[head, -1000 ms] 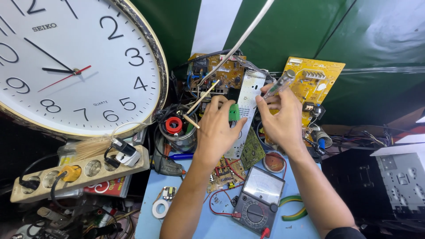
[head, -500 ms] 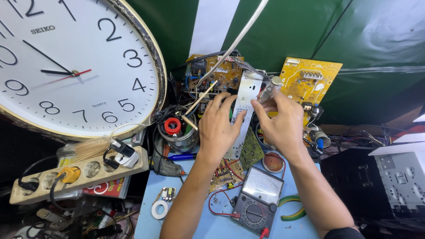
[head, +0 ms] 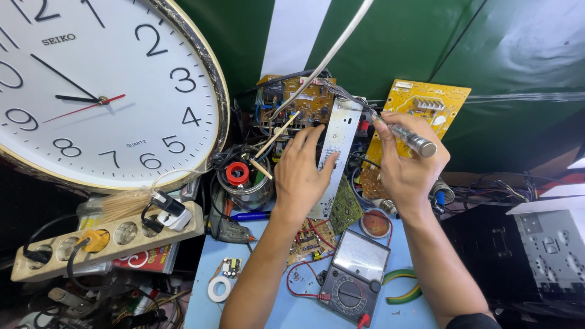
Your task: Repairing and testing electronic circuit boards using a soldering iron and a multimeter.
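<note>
Two hands: left hand steadies flat white strip board; right hand grips metal-tipped tool.

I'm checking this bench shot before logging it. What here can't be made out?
- Head view: the tool tip in the right hand is too small to see where it meets the white board.
- The left hand covers the board's middle edge.
- The wall clock is cut off by the top and left edges.
- The multimeter needle is too small to read.
</note>
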